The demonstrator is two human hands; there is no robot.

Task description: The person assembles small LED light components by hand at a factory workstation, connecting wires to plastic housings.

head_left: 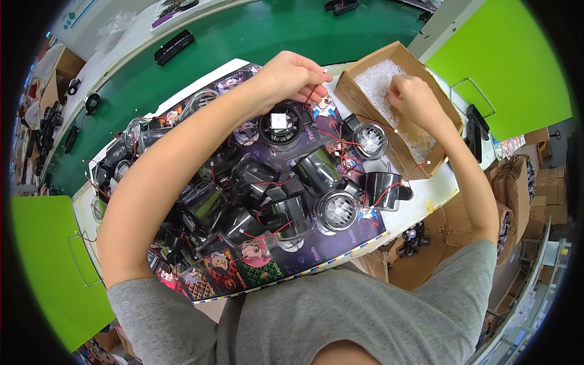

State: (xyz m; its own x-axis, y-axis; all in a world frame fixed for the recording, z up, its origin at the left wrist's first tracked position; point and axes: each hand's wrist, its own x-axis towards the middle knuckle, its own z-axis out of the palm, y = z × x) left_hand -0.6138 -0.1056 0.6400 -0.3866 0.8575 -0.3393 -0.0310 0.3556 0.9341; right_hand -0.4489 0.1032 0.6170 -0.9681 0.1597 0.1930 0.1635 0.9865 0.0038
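Observation:
My left hand point(295, 78) is closed in a pinch on a thin red wire point(312, 93), with a small pale tip at the fingers. Just below that hand lies a round black housing point(264, 131) with a white square piece point(278, 121) at its centre. My right hand point(417, 100) reaches into an open cardboard box point(401, 155) and touches the heap of small clear plastic pieces point(372, 79). Its fingers are bent together; whatever may be between them is hidden. Several glossy black cylinder-shaped housings point(317, 172) with red and black wires crowd the printed sheet point(310, 246).
Two housings with clear ribbed ends point(339, 210) lie near the sheet's right side. A green conveyor belt point(243, 39) curves behind the table, carrying black parts point(174, 47). Lime-green panels point(505, 67) flank the table. A large cardboard box point(447, 228) stands below at right.

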